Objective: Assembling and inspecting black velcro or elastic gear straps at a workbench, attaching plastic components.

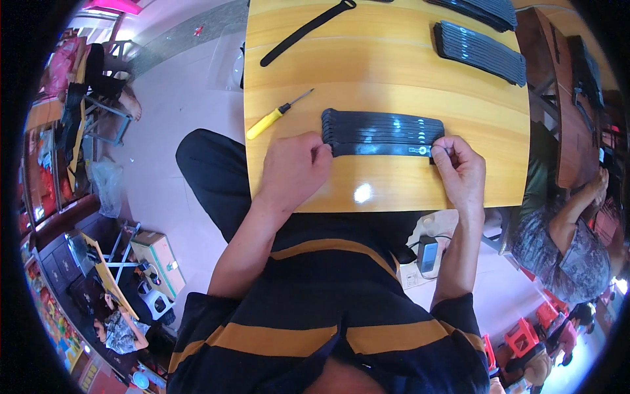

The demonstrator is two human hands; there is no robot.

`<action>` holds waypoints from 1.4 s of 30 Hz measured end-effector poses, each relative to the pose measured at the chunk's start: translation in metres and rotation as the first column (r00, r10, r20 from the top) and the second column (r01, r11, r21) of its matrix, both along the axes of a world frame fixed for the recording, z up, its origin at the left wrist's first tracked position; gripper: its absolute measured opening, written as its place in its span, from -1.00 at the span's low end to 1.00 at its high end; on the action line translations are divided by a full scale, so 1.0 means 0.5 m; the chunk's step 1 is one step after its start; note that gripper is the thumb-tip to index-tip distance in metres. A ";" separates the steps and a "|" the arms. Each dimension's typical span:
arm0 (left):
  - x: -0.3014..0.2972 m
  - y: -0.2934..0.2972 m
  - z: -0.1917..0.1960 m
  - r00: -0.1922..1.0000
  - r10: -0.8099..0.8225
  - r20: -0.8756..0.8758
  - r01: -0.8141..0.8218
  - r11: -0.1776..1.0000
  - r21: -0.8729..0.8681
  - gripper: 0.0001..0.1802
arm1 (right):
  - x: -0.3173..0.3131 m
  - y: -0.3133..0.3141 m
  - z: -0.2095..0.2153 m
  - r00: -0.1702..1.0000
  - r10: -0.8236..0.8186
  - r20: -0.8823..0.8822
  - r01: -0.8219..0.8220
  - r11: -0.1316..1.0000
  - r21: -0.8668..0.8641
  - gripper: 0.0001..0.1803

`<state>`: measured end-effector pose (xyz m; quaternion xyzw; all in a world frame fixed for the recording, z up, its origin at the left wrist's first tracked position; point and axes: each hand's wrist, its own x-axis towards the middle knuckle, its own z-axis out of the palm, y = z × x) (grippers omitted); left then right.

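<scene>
While the left hand [293, 167] pinches one end, the right hand [461, 169] pinches the other; the black strap [377, 150] runs lengthwise between them. Beyond the left hand lies a yellow screwdriver [274, 116], tip pointing away.

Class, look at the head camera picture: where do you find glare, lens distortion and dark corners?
Head view: a bright glare spot sits on the wooden table between the left hand and right hand; the black straps carry shiny highlights; the table's straight edges bow outward, a fisheye effect; the picture's corners are black.
</scene>
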<state>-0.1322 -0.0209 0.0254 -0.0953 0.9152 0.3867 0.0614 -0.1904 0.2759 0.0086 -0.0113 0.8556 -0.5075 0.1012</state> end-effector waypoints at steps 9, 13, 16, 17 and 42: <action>0.003 -0.003 -0.005 0.997 -0.013 -0.070 0.012 1.000 -0.016 -0.78 | -0.001 -0.009 0.014 1.000 0.022 -0.001 -0.022 0.999 0.033 -0.93; 0.002 -0.003 -0.014 0.995 -0.019 -0.098 0.020 1.000 0.003 -0.78 | -0.001 -0.008 0.020 0.999 0.028 -0.017 -0.027 0.997 0.075 -0.93; 0.004 -0.005 -0.010 0.997 -0.015 -0.076 0.014 1.000 -0.017 -0.78 | -0.002 -0.012 0.016 0.999 0.031 -0.024 -0.029 0.997 0.076 -0.93; 0.003 -0.005 -0.010 0.997 -0.016 -0.079 0.015 1.000 -0.015 -0.78 | -0.002 -0.013 0.018 0.999 0.025 -0.027 -0.023 0.996 0.083 -0.93; 0.001 -0.011 -0.012 0.995 -0.083 -0.062 0.069 0.978 -0.196 -0.74 | -0.031 -0.006 0.084 0.996 0.066 0.062 -0.090 0.752 0.653 -0.70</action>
